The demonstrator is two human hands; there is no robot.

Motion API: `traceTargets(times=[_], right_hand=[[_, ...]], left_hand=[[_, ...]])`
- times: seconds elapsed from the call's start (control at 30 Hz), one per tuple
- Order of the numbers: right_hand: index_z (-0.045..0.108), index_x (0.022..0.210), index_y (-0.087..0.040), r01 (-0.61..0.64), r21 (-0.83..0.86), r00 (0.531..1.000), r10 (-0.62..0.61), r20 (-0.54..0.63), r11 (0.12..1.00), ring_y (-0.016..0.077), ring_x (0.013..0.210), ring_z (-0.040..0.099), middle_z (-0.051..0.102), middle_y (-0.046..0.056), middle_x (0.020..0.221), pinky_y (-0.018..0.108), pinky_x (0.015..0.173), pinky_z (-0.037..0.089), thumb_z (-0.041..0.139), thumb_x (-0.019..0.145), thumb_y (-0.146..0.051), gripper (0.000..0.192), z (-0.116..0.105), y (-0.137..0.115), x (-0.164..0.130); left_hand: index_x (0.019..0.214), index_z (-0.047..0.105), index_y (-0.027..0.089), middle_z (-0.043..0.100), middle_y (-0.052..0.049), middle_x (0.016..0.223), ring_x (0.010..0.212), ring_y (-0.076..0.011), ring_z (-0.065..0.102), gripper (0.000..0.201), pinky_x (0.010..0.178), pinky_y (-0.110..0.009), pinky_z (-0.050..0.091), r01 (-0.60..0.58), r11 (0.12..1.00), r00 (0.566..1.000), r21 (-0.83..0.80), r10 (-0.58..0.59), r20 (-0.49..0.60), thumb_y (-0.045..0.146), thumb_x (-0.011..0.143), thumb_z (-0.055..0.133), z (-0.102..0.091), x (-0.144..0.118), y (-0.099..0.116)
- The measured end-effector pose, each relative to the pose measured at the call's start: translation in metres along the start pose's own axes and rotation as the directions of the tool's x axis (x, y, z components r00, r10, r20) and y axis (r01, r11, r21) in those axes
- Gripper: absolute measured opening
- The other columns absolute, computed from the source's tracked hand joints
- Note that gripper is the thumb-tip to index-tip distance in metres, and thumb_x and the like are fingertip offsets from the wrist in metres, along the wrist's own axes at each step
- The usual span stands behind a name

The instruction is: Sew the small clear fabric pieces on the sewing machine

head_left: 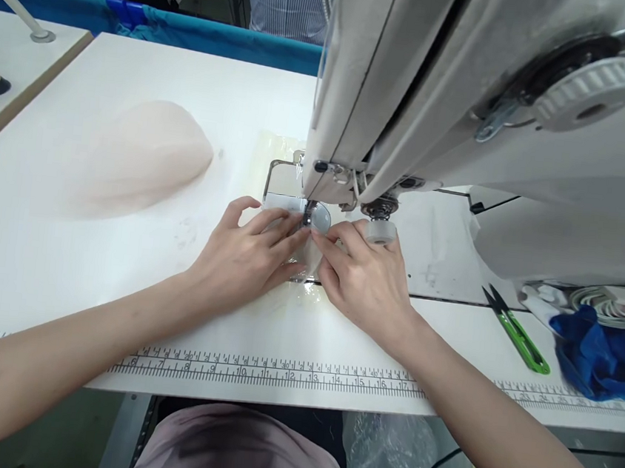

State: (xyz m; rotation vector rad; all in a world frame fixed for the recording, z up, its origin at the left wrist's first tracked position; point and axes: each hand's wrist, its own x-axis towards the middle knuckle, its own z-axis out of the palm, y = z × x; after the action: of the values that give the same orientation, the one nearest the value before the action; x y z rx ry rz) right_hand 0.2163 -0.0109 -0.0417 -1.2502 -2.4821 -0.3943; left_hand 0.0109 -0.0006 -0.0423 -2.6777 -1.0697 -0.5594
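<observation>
At the needle area of a white sewing machine [354,97], both hands are close together beside the presser foot [309,213]. My left hand [240,256] lies palm down just left of the foot, its fingers stretched over the metal plate. My right hand [366,281] is on the other side, thumb and index finger pressed together beside a round, clear disc [321,218]. Whatever is between those fingertips is too small and covered to make out. A pale beige, cup-shaped fabric piece [153,158] lies on the table to the left, touched by neither hand.
Green thread snips [522,338] and a crumpled blue cloth [606,354] lie at the right. A printed ruler [275,374] runs along the front edge. Blue fabric [226,40] borders the table's back, with other people beyond. The machine's arm overhangs the right side.
</observation>
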Motion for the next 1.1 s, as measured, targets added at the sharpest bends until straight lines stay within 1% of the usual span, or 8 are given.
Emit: traceTargets(times=[0.2, 0.3, 0.43, 0.53, 0.67, 0.83, 0.97, 1.1], right_hand=[[0.07, 0.114, -0.015, 0.009, 0.003, 1.0, -0.009, -0.018, 1.0, 0.0233, 0.095, 0.057, 0.072, 0.007, 0.096, 0.039, 0.083, 0.033, 0.047, 0.093, -0.014, 0.031, 0.002, 0.002, 0.002], [0.071, 0.107, -0.017, 0.056, 0.02, 0.996, -0.054, -0.075, 0.998, 0.0208, 0.094, 0.058, 0.073, 0.004, 0.102, 0.038, 0.085, 0.034, 0.049, 0.092, -0.011, 0.028, 0.0, 0.004, 0.001], [0.071, 0.091, -0.02, 0.17, 0.053, 0.977, -0.162, -0.136, 0.984, 0.0171, 0.097, 0.059, 0.073, -0.002, 0.112, 0.034, 0.084, 0.036, 0.052, 0.091, -0.009, 0.022, -0.003, 0.007, 0.001], [0.069, 0.08, -0.021, 0.184, 0.053, 0.972, -0.174, -0.16, 0.981, 0.0158, 0.095, 0.061, 0.075, -0.005, 0.108, 0.032, 0.081, 0.037, 0.055, 0.092, -0.011, 0.021, -0.003, 0.008, 0.001], [0.069, 0.085, -0.02, 0.117, 0.206, 0.984, -0.085, -0.159, 0.971, 0.0148, 0.086, 0.063, 0.076, -0.003, 0.087, 0.03, 0.073, 0.039, 0.055, 0.095, -0.016, 0.018, 0.0, 0.009, 0.002], [0.07, 0.092, -0.018, -0.129, 0.386, 0.98, 0.176, -0.088, 0.913, 0.0132, 0.064, 0.059, 0.072, 0.0, 0.075, 0.028, 0.067, 0.04, 0.052, 0.098, -0.026, 0.021, 0.002, 0.009, 0.006], [0.069, 0.091, -0.019, -0.246, 0.393, 0.962, 0.272, -0.01, 0.886, 0.0136, 0.062, 0.055, 0.07, 0.001, 0.076, 0.029, 0.069, 0.04, 0.049, 0.099, -0.029, 0.024, 0.002, 0.007, 0.011], [0.069, 0.089, -0.02, -0.204, 0.395, 0.976, 0.219, 0.006, 0.896, 0.0132, 0.064, 0.057, 0.07, -0.001, 0.074, 0.029, 0.07, 0.039, 0.048, 0.1, -0.027, 0.024, 0.0, 0.007, 0.01]], left_hand=[[0.121, 0.063, 0.016, 0.07, -0.009, 0.123, 0.116, -0.0253, 0.063, 0.028, 0.102, -0.048, 0.04, -0.035, 0.999, 0.999, -0.01, 0.034, -0.032, 0.028, 0.099, 0.05, -0.001, 0.0, -0.003], [0.107, 0.066, 0.014, 0.072, -0.01, 0.111, 0.106, -0.0246, 0.066, 0.021, 0.088, -0.039, 0.051, -0.081, 0.995, 0.996, -0.065, 0.079, -0.04, 0.028, 0.097, 0.053, -0.011, -0.002, -0.001], [0.101, 0.062, 0.011, 0.067, -0.014, 0.104, 0.092, -0.0278, 0.064, 0.04, 0.061, -0.035, 0.053, -0.012, 0.99, 0.988, -0.141, 0.034, 0.152, 0.048, 0.086, 0.063, -0.029, -0.004, 0.006], [0.098, 0.061, 0.011, 0.065, -0.014, 0.102, 0.092, -0.0281, 0.061, 0.021, 0.052, -0.032, 0.048, 0.038, 0.995, 0.967, -0.087, -0.015, 0.253, 0.022, 0.08, 0.061, -0.032, -0.003, 0.009], [0.086, 0.062, 0.014, 0.065, -0.008, 0.084, 0.079, -0.0236, 0.06, 0.027, 0.06, -0.033, 0.046, 0.121, 0.989, 0.967, -0.085, -0.098, 0.236, 0.003, 0.084, 0.038, -0.02, 0.006, 0.003], [0.099, 0.066, 0.019, 0.064, -0.001, 0.076, 0.063, -0.0149, 0.056, 0.03, 0.057, -0.028, 0.043, 0.404, 0.808, 0.909, -0.429, -0.303, 0.287, 0.012, 0.09, 0.038, -0.01, 0.019, -0.011], [0.072, 0.07, 0.019, 0.056, -0.001, 0.069, 0.056, -0.0117, 0.049, 0.04, 0.052, -0.027, 0.038, 0.317, 0.803, 0.941, -0.505, -0.201, 0.273, 0.037, 0.097, 0.045, -0.013, 0.024, -0.018], [0.078, 0.076, 0.021, 0.056, -0.001, 0.07, 0.055, -0.0105, 0.049, 0.039, 0.051, -0.026, 0.036, 0.233, 0.836, 0.96, -0.496, -0.118, 0.253, 0.043, 0.097, 0.049, -0.011, 0.02, -0.024]])
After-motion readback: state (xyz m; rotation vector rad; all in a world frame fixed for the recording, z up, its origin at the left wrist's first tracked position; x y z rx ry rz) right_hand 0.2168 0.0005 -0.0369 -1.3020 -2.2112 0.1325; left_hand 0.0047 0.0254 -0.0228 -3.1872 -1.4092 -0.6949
